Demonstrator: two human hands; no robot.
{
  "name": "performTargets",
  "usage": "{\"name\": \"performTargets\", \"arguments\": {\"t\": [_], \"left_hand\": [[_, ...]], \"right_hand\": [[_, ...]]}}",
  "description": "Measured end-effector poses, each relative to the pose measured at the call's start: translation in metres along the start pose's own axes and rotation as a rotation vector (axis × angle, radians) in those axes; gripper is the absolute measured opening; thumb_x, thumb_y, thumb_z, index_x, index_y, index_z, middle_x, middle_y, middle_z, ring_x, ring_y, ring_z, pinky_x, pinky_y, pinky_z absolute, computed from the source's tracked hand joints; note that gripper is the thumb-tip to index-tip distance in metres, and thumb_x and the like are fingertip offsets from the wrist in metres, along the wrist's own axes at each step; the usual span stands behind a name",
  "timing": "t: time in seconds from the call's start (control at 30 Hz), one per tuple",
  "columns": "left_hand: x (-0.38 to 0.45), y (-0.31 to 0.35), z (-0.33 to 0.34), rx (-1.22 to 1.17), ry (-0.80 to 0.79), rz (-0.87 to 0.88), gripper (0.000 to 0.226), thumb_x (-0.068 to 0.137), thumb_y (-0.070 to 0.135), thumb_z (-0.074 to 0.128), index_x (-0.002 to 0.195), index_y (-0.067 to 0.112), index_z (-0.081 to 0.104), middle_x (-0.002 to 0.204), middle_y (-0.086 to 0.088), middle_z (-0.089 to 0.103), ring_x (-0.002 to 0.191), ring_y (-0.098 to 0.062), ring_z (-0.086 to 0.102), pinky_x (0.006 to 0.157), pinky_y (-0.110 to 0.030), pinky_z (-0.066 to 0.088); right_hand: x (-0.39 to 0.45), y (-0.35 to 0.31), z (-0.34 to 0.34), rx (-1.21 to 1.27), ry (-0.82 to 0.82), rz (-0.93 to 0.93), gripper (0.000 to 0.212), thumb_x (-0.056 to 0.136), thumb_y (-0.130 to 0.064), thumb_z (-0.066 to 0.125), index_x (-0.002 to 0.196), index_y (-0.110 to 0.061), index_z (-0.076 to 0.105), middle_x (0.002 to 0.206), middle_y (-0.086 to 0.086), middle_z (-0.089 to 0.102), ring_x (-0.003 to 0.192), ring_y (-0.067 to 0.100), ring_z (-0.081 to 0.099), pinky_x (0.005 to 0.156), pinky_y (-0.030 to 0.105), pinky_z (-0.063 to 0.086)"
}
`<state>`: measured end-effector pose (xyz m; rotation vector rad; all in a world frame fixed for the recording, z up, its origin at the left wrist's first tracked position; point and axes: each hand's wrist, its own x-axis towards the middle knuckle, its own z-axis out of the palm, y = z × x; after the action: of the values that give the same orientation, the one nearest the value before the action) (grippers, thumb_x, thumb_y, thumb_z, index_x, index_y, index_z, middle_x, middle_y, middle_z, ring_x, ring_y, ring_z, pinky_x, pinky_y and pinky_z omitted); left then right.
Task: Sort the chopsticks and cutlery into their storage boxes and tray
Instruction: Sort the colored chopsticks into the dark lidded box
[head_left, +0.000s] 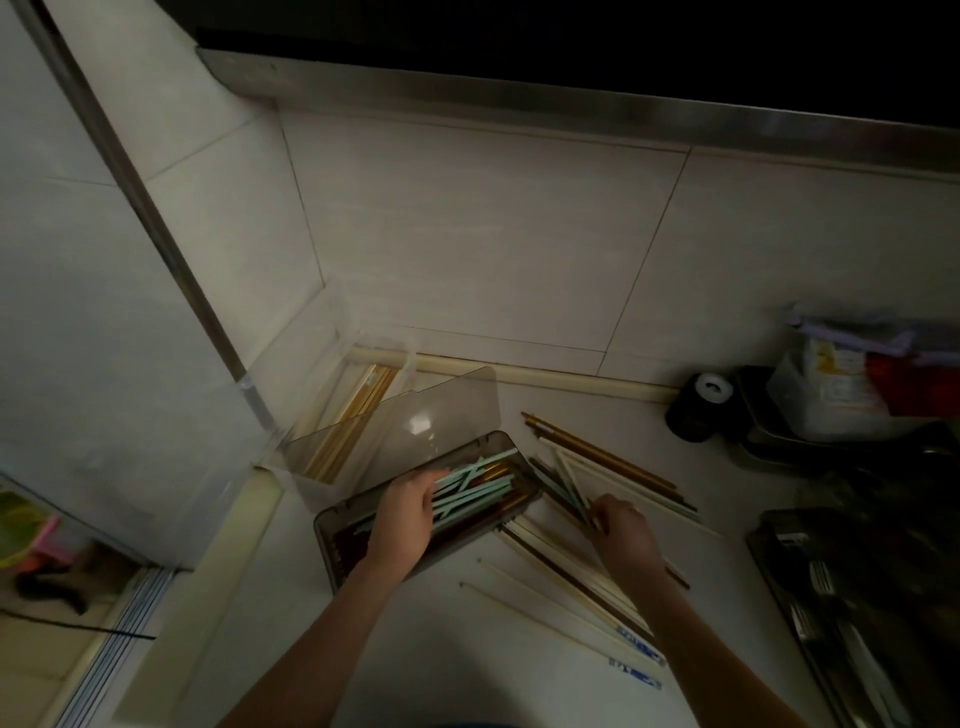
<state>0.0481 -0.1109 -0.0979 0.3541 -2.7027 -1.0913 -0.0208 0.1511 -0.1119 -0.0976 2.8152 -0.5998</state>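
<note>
Your smoky storage box sits mid-desk with its lid up, mint chopsticks inside under your left hand, fingers loosely spread, gripping nothing I can make out. At 3 o'clock, your right hand pinches a chopstick from the loose pile. The cutlery tray lies further toward 3 o'clock.

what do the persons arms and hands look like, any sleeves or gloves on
Both forearms are bare up to the frame's lower edge, with no sleeves in view. The left hand and the right hand wear no gloves. No watch, bracelet or ring shows, though the dim light could hide small items.
</note>
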Motion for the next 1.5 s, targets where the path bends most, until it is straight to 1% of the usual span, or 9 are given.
{"name": "performTargets", "arguments": {"t": [0.13,0.4,0.57,0.67,0.87,1.03,1.2,1.33,1.5], "left_hand": [[-0.002,-0.007,-0.001,0.003,0.001,-0.028,0.031,0.093,0.002,0.046,0.116,0.012,0.063,0.106,-0.007,0.068,0.101,-0.020,0.063,0.090,-0.036,0.052],[-0.001,-0.007,-0.002,0.046,0.061,-0.036,0.025,0.090,0.007,0.054,0.111,0.013,0.065,0.096,-0.005,0.071,0.087,-0.019,0.066,0.084,-0.029,0.051],[-0.005,-0.005,0.000,0.141,0.095,0.050,0.030,0.081,0.012,0.066,0.110,0.017,0.067,0.093,0.001,0.071,0.090,-0.020,0.065,0.087,-0.039,0.050],[-0.002,0.006,0.003,0.115,0.095,0.140,0.029,0.081,0.014,0.065,0.110,0.016,0.068,0.098,-0.002,0.070,0.092,-0.019,0.063,0.082,-0.038,0.054],[0.003,0.048,0.013,-0.211,-0.175,0.130,0.029,0.086,0.022,0.065,0.114,0.016,0.065,0.100,0.002,0.070,0.090,-0.005,0.065,0.080,-0.019,0.053],[0.004,0.058,0.020,-0.415,-0.274,0.000,0.026,0.086,0.006,0.063,0.111,0.009,0.067,0.085,-0.003,0.071,0.059,0.003,0.062,0.059,-0.011,0.048],[0.006,0.050,0.016,-0.596,-0.162,-0.174,0.017,0.082,-0.002,0.065,0.098,0.000,0.071,0.074,-0.002,0.069,0.058,-0.004,0.064,0.058,-0.014,0.050],[0.008,0.045,0.011,-0.774,-0.097,-0.342,0.010,0.081,-0.001,0.066,0.084,0.008,0.071,0.069,-0.006,0.070,0.062,-0.013,0.066,0.061,-0.018,0.053],[0.005,0.035,0.006,-0.737,-0.023,-0.317,0.009,0.086,0.009,0.063,0.090,0.008,0.071,0.070,0.001,0.069,0.068,-0.011,0.066,0.065,-0.018,0.051]], "right_hand": [[0.001,-0.002,0.000,-0.159,0.033,0.001,0.016,0.093,-0.013,0.050,0.106,-0.010,0.059,0.105,0.007,0.059,0.094,0.020,0.059,0.081,0.027,0.050],[-0.004,-0.012,-0.008,-0.078,0.110,0.125,0.013,0.090,-0.019,0.057,0.099,-0.011,0.061,0.093,0.006,0.066,0.085,0.020,0.063,0.072,0.030,0.053],[-0.011,-0.030,-0.020,0.385,0.212,0.112,0.011,0.090,-0.010,0.057,0.098,-0.013,0.050,0.092,0.006,0.064,0.079,0.019,0.062,0.065,0.029,0.052],[-0.012,-0.049,-0.024,0.754,0.198,0.102,0.038,0.088,-0.003,0.059,0.118,-0.015,0.039,0.101,0.009,0.062,0.084,0.016,0.063,0.060,0.018,0.049],[-0.015,-0.081,-0.027,1.330,0.017,0.098,0.092,0.081,0.010,0.063,0.138,-0.044,0.015,0.109,0.014,0.052,0.096,0.033,0.064,0.067,0.036,0.060],[-0.017,-0.086,-0.024,1.443,-0.060,0.125,0.072,0.083,0.013,0.057,0.131,-0.032,0.025,0.109,0.021,0.051,0.095,0.036,0.062,0.069,0.037,0.060],[-0.017,-0.076,-0.031,1.669,-0.091,0.172,0.017,0.096,-0.014,0.050,0.110,-0.006,0.054,0.092,0.014,0.063,0.086,0.027,0.066,0.070,0.035,0.059],[-0.016,-0.067,-0.032,1.650,-0.061,0.194,0.035,0.099,-0.033,0.041,0.098,-0.006,0.063,0.090,0.012,0.066,0.083,0.022,0.067,0.065,0.030,0.057],[-0.011,-0.070,-0.034,1.510,0.062,0.242,0.013,0.095,-0.011,0.051,0.106,-0.006,0.053,0.091,0.015,0.063,0.079,0.022,0.064,0.061,0.026,0.057]]}}
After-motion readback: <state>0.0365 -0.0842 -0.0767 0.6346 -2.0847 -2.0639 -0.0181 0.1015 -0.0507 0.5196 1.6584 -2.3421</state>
